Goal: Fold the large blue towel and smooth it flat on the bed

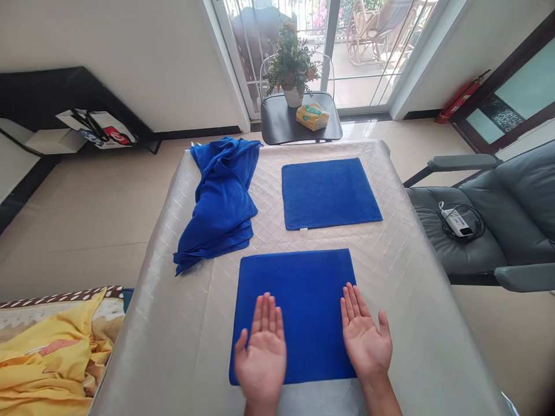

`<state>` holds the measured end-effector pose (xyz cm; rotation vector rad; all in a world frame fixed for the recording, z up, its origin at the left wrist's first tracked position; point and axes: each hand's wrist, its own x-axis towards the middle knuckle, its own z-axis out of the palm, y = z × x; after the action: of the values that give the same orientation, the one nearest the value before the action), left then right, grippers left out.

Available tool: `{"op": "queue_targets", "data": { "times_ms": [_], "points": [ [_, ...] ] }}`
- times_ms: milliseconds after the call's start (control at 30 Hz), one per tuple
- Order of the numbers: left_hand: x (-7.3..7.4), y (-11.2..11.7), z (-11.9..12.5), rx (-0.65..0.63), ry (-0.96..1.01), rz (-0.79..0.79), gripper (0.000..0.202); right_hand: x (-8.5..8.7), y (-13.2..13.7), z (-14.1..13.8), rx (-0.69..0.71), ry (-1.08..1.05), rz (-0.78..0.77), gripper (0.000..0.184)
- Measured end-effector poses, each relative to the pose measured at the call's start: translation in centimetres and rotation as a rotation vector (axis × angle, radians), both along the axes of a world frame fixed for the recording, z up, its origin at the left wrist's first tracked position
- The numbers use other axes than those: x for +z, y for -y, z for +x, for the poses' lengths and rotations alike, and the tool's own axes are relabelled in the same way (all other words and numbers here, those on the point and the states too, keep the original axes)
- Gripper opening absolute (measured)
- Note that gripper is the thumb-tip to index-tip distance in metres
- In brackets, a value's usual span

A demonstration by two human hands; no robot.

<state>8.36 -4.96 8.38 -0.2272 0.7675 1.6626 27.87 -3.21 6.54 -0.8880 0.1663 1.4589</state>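
Note:
A folded blue towel (303, 289) lies flat on the near part of the table (407, 277), which has a quilted silvery cover. My left hand (263, 349) hovers palm up over the towel's near left part, fingers stretched out and holding nothing. My right hand (366, 335) is palm up over its near right edge, also open and holding nothing. A second folded blue towel (328, 192) lies flat farther back. A loose pile of blue towels (221, 202) is heaped at the back left of the table.
A grey armchair (498, 225) with a charger and cable (459, 222) stands right of the table. Behind the table a small dark side table (281, 124) carries a potted plant (292, 66) and a tissue pack (312, 115). Yellow bedding (47, 358) lies at lower left.

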Motion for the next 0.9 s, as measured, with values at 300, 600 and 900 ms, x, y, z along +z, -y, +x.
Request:
{"op": "queue_targets", "data": {
  "times_ms": [300, 600, 900],
  "points": [
    [-2.2, -3.7, 11.9, -0.336, 0.429, -0.012, 0.050, -1.1, 0.5, 0.2, -0.033, -0.018, -0.002, 0.057],
    [-3.1, -0.9, 4.1, -0.183, 0.238, 0.018, 0.055, -1.1, 0.6, 0.2, -0.025, 0.011, 0.016, 0.057],
    [-2.7, 2.6, -6.7, 0.144, 0.010, 0.064, 0.066, 0.2, 0.7, -0.2, -0.044, 0.009, -0.006, 0.061]
  ]
}}
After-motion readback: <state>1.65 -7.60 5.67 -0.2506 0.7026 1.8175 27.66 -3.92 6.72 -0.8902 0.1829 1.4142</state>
